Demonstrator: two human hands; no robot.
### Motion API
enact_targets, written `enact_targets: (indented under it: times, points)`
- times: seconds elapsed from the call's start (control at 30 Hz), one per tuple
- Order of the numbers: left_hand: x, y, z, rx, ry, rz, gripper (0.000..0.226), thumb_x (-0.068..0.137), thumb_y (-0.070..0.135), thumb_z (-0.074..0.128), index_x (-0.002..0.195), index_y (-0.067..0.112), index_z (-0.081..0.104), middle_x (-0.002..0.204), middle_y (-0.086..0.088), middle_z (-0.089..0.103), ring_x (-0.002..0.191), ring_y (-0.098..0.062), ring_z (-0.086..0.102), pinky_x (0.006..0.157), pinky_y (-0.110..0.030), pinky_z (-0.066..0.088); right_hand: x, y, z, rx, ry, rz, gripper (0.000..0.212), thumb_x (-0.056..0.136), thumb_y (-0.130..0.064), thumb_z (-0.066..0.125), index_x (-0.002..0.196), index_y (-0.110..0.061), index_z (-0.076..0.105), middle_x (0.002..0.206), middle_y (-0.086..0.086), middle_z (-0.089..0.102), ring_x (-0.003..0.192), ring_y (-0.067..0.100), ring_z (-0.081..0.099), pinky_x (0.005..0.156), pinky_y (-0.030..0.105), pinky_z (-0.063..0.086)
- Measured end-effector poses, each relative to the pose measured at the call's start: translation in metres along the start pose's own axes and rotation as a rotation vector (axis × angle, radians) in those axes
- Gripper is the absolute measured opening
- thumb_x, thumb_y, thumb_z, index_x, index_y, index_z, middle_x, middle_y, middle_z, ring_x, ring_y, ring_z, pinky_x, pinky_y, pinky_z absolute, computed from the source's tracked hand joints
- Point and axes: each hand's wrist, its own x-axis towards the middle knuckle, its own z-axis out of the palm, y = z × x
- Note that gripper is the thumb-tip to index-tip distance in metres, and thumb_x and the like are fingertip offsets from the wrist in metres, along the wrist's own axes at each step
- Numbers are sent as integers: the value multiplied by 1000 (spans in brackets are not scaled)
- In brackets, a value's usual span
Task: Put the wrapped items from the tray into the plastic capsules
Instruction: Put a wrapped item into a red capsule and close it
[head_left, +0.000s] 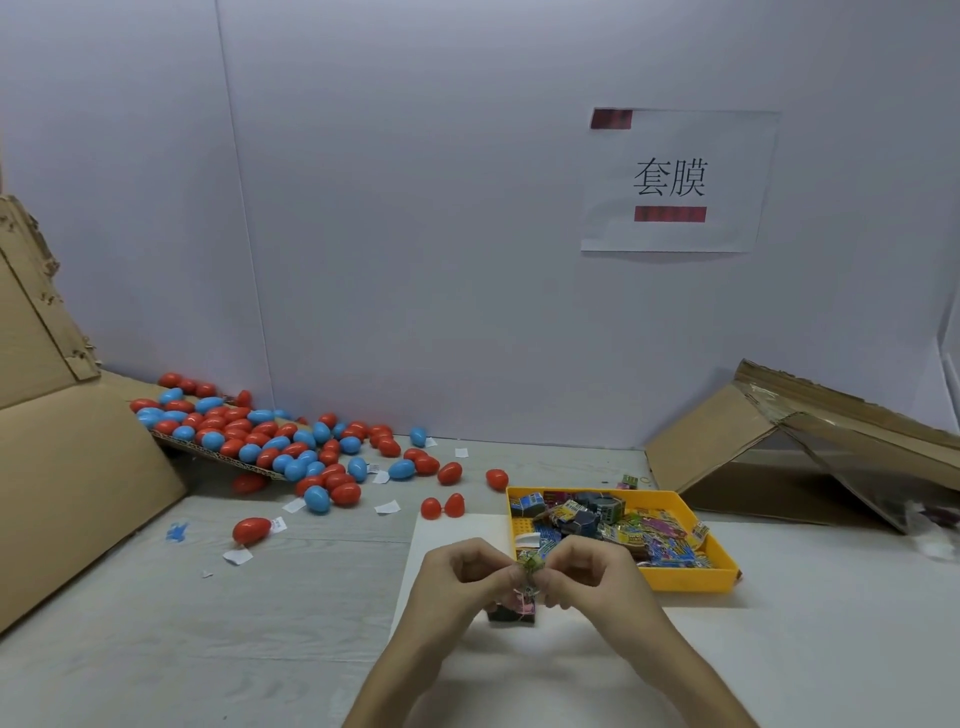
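My left hand (465, 577) and my right hand (589, 574) meet in front of me and together pinch a small wrapped item (531, 564) between their fingertips. Below it a dark wrapped item (511, 613) lies on the white sheet (519, 670), partly hidden by my fingers. The yellow tray (680, 579) just right of my hands holds several colourful wrapped items (597, 517). An open red capsule (443, 506), its two halves side by side, sits just beyond the sheet. A heap of red and blue capsules (270, 441) spreads at the back left.
A large cardboard box (67, 457) lies open at the left, capsules spilling off its flap. Another flattened box (810, 452) leans at the back right. Small white paper slips (387, 507) litter the table. A lone red capsule (252, 530) lies at the left.
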Motion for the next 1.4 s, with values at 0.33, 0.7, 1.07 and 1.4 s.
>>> enact_targets:
  times: [0.33,0.7,1.07,1.4]
  points:
    - [3,-3,1,28,29,23,10,88,16,72,80,22,74,82,-1,75,77,-17,73,69,-24,59,-1,-2,1,29,-99,84,12,90,-19,69,81,-17,78,67,0,63,64,11,56,65,24,48]
    - [-1,-3,10,292,71,123,20,86,12,73,77,28,67,76,7,70,74,-11,69,69,-21,58,0,-5,5,97,-72,45,21,75,-28,72,81,-10,79,95,10,59,72,10,54,64,24,47]
    - [-5,-3,13,387,171,237,19,89,19,70,82,34,61,79,8,71,75,-11,69,59,-13,50,0,0,7,289,-68,75,23,75,-24,70,82,-3,77,77,9,62,69,14,53,64,26,45]
    - [-2,1,-1,316,-17,129,8,88,20,72,86,27,67,83,5,74,77,-9,70,69,-19,56,5,7,5,358,-90,183,23,75,-19,68,84,2,76,59,7,48,53,13,41,50,21,36]
